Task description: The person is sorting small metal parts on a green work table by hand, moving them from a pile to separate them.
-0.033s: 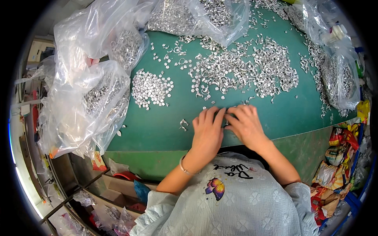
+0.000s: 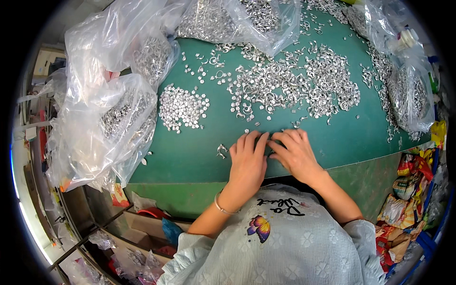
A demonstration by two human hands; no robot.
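Close together at the table's near edge, my left hand (image 2: 248, 164) and my right hand (image 2: 298, 156) have their fingers bent inward, fingertips almost meeting. Both look closed in a pinch; whatever lies between the fingertips is hidden or too small to make out. Just beyond my right fingers lies a small silver ring-like piece (image 2: 296, 124). Left of my left hand sits a small group of curved silver pieces (image 2: 222, 151). A wide heap of silver rings (image 2: 275, 85) spreads beyond both hands, and a pile of small flower-shaped silver pieces (image 2: 183, 107) lies to the left.
The green tabletop (image 2: 190, 161) carries clear plastic bags (image 2: 109, 123) of silver pieces on the left. Another bag (image 2: 411, 97) stands at the right, with more bags (image 2: 209, 21) at the back. Colourful packets (image 2: 403, 190) are stacked beyond the right edge; shelving (image 2: 137, 228) stands lower left.
My left hand has shifted slightly left and toward me. My right fingers have drawn back a little, uncovering the small ring-like piece beyond them.
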